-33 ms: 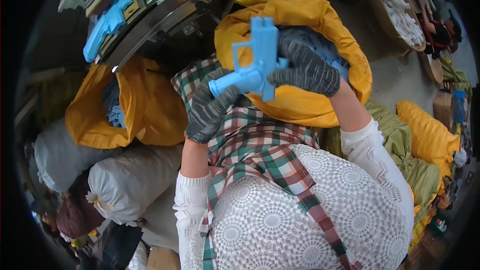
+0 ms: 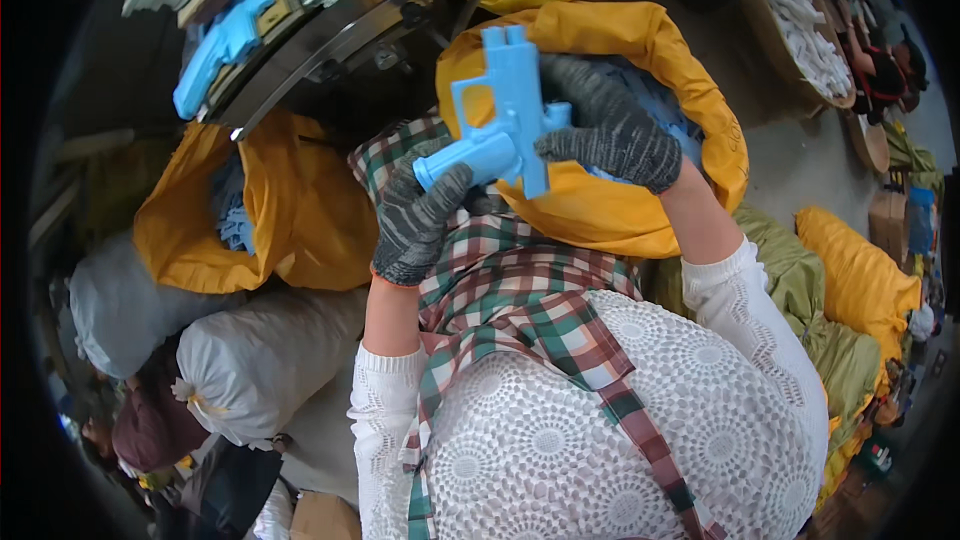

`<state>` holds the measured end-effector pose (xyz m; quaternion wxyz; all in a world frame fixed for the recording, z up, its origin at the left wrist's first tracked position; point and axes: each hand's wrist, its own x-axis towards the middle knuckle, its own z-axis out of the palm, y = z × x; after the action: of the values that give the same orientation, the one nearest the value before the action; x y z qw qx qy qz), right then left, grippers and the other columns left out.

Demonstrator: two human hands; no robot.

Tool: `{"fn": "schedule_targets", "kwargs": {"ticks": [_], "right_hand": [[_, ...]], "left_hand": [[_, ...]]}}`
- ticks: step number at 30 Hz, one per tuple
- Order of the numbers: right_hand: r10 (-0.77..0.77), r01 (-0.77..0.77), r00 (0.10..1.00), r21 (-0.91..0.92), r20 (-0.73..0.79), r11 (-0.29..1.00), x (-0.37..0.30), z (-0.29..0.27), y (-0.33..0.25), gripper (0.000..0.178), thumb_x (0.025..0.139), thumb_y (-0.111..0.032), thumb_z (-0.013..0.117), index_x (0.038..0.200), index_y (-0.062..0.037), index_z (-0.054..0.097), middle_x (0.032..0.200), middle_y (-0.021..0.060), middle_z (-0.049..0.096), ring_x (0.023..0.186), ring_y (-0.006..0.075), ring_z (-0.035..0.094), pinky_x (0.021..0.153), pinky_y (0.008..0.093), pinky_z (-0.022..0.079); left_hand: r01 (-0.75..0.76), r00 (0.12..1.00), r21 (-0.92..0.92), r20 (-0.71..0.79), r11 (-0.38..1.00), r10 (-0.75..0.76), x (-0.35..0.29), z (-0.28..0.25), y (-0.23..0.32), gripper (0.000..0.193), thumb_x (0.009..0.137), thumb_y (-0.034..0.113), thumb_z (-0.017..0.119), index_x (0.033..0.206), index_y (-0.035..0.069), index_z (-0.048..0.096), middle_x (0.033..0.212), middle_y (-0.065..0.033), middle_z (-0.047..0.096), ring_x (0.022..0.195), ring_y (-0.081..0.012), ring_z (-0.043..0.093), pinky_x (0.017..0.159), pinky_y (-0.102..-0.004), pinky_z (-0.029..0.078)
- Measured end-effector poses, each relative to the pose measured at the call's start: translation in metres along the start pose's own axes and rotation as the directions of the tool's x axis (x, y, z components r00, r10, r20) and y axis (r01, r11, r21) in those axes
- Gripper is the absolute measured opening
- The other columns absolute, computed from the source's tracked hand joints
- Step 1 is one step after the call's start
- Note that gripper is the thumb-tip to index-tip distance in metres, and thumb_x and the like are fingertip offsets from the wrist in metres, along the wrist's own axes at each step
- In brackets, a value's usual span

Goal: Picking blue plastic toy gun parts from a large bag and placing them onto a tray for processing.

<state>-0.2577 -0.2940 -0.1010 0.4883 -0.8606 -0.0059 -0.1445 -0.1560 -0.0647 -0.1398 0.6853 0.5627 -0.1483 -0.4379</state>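
A light blue plastic toy gun [image 2: 511, 105] is held up in front of my apron, its two-pronged end pointing away from me. My left hand [image 2: 420, 210], in a dark grey knit glove, is closed around the toy's handle. My right hand [image 2: 625, 135], gloved alike, grips the toy's body from the right, thumb on the near side; its other fingers are partly hidden behind the toy. Beneath the toy and my right hand stands an open yellow sack [image 2: 600, 215] holding light blue pieces [image 2: 690, 125].
On a metal-edged bench [image 2: 330, 25] at upper left lies another blue toy gun [image 2: 225, 45]. Below it is a second yellow sack [image 2: 310, 230] with blue parts. White sacks [image 2: 265, 365] lie at left, green and yellow sacks [image 2: 855, 260] at right. Another person [image 2: 885, 70] is at far right.
The toy gun has tilted slightly, its far end shifting left, with both hands still on it. The surroundings have shifted very slightly in view.
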Motion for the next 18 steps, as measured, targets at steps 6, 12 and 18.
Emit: {"fn": "schedule_targets", "kwargs": {"ticks": [6, 12, 18], "right_hand": [[-0.046, 0.11, 0.95, -0.194, 0.309, 0.975, 0.016, -0.006, -0.034, 0.045, 0.073, -0.015, 0.073, 0.113, -0.0038, 0.055, 0.117, 0.0127, 0.055, 0.11, 0.0264, 0.054, 0.094, 0.0352, 0.043], [-0.041, 0.034, 0.99, -0.058, -0.137, 0.998, 0.015, -0.002, -0.026, 0.043, 0.067, -0.013, 0.08, 0.105, -0.0054, 0.06, 0.104, 0.006, 0.062, 0.093, 0.018, 0.059, 0.086, 0.0327, 0.047], [0.111, -0.103, 0.994, 0.363, -0.003, 0.926, 0.011, -0.004, -0.015, 0.058, 0.064, -0.009, 0.083, 0.114, -0.0039, 0.055, 0.118, 0.0082, 0.057, 0.111, 0.0188, 0.053, 0.098, 0.0349, 0.04]], "left_hand": [[-0.099, 0.994, -0.262, -0.066, 0.96, 0.084, -0.007, -0.01, 0.007, 0.056, 0.081, 0.033, 0.069, 0.122, 0.0, 0.048, 0.108, -0.0158, 0.058, 0.085, -0.0257, 0.063, 0.065, -0.0348, 0.056], [-0.547, 0.463, 0.507, -0.48, 0.666, 0.745, -0.003, -0.03, 0.048, 0.03, 0.09, 0.013, 0.058, 0.115, -0.003, 0.055, 0.107, -0.012, 0.06, 0.096, -0.02, 0.058, 0.084, -0.0307, 0.047], [-0.036, 0.375, 0.995, 0.103, -0.097, 0.921, 0.01, -0.097, 0.16, 0.049, 0.084, 0.02, 0.066, 0.126, 0.002, 0.048, 0.121, -0.0157, 0.055, 0.115, -0.0275, 0.051, 0.097, -0.038, 0.04]]}}
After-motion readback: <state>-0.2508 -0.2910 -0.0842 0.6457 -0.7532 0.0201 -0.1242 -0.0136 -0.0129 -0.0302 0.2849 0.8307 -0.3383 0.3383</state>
